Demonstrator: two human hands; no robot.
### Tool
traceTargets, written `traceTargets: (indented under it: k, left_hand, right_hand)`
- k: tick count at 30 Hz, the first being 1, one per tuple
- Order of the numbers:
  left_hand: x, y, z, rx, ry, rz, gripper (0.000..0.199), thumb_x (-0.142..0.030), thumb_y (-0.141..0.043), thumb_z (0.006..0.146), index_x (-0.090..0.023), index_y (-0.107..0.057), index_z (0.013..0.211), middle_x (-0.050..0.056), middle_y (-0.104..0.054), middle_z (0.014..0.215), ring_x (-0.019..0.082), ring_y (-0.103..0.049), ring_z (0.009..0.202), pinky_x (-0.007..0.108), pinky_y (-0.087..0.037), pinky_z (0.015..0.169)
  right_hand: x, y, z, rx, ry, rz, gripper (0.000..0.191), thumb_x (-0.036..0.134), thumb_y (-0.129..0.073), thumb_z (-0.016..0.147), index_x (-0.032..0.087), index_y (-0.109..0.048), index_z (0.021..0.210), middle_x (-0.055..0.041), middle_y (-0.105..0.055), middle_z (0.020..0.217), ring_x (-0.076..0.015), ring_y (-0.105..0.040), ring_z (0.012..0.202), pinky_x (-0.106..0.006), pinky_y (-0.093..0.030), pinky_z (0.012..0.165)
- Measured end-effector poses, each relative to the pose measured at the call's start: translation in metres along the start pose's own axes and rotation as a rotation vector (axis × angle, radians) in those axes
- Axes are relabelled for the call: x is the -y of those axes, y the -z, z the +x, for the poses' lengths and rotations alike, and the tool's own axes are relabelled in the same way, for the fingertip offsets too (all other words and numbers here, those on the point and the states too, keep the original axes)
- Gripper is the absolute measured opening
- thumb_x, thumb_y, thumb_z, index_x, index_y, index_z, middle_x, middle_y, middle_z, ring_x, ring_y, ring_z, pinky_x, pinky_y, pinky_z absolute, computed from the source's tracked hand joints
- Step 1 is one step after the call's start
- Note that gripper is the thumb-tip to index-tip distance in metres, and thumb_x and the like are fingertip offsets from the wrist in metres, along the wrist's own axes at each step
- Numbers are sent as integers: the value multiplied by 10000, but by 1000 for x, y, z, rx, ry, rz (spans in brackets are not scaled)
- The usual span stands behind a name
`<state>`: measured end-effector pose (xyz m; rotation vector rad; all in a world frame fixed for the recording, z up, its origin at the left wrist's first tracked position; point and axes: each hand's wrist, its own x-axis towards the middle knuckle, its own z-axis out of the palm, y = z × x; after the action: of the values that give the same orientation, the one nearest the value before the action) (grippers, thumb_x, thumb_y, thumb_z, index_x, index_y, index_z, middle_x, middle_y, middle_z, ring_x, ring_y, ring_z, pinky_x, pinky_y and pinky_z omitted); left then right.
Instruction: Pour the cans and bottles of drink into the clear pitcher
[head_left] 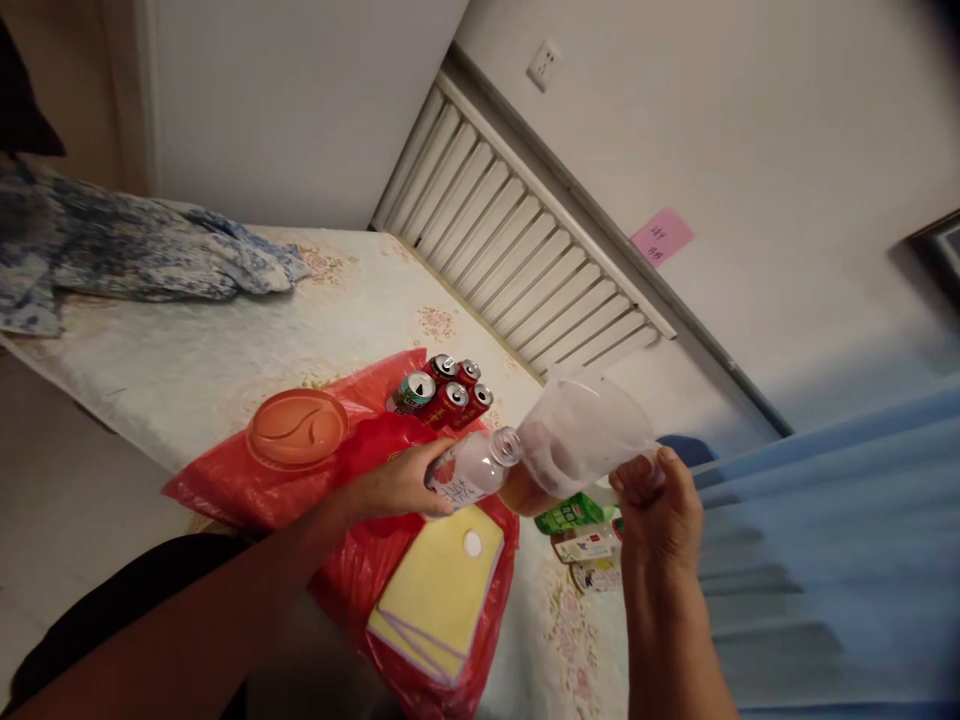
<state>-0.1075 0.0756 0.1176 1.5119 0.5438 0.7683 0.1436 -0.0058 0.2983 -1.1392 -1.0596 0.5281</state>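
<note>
Under both hands spreads a pale floral tablecloth (360, 290), its clusters of blossoms printed on a smooth, faintly shiny surface, while to the right of the right hand hangs a blue curtain (825, 540) in soft folds. A crinkled, glossy red plastic bag (225, 470) lies flat beneath the left hand. The right hand (664, 510) is closed around the handle of a translucent plastic pitcher (600, 420), wide and rounded, with brown liquid at its lower left. On the bag, nearer the body than the left hand, sits a folded yellow cloth (431, 585) with purple edging. The left hand (409, 480) is curled around a clear plastic bottle (469, 475), whose uncapped round neck overlaps the pitcher's wall; whether they touch cannot be told. Left of that hand rests a round orange lid (298, 428) with a curved line across it, and just beyond it stand five metal cans (452, 395) in a tight cluster. Smallest, a white disc (472, 544) lies on the cloth.
</note>
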Motion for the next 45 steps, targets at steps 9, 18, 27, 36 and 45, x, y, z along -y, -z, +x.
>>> traceTargets:
  k: [9, 18, 27, 36, 45]
  left_hand:
    - [3, 4, 7, -170, -13, 100, 623, -223, -679, 618, -205, -558, 1229, 9, -698, 1074, 230, -658, 948, 277, -502, 776]
    - [12, 6, 13, -165, 8, 152, 674, -231, -681, 597, -203, -550, 1257, 40, -697, 1118, 226, -667, 958, 264, -499, 770]
    - [13, 7, 11, -173, -1, 175, 608, -212, -666, 591, -220, -580, 1193, 24, -718, 1069, 232, -679, 947, 269, -499, 777]
    - [11, 7, 11, -190, 4, 222, 596, -218, -672, 575, -207, -586, 1165, 39, -710, 1067, 247, -680, 948, 268, -503, 769]
    - [13, 10, 11, -182, -30, 244, 583, -213, -695, 584, -251, -581, 1155, 19, -712, 1074, 239, -673, 950, 269, -503, 775]
  right_hand:
    - [5, 35, -3, 28, -121, -83, 509, 464, -787, 699, 222, -401, 474, 95, -279, 430, -68, -239, 404, -235, -275, 409]
    - [0, 57, 6, 214, -122, -276, 584, 567, -763, 786, 216, -404, 490, 85, -300, 425, -59, -235, 388, -220, -185, 396]
    - [11, 44, 8, 238, -149, -403, 543, 564, -786, 769, 221, -413, 574, 104, -278, 497, -52, -197, 432, -218, -129, 429]
    - [20, 35, 17, 287, -128, -509, 540, 602, -771, 762, 220, -440, 572, 94, -312, 457, -52, -213, 417, -221, -144, 427]
    - [25, 32, 32, 346, -110, -597, 555, 648, -790, 708, 226, -469, 546, 75, -373, 407, -65, -263, 375, -217, -193, 363]
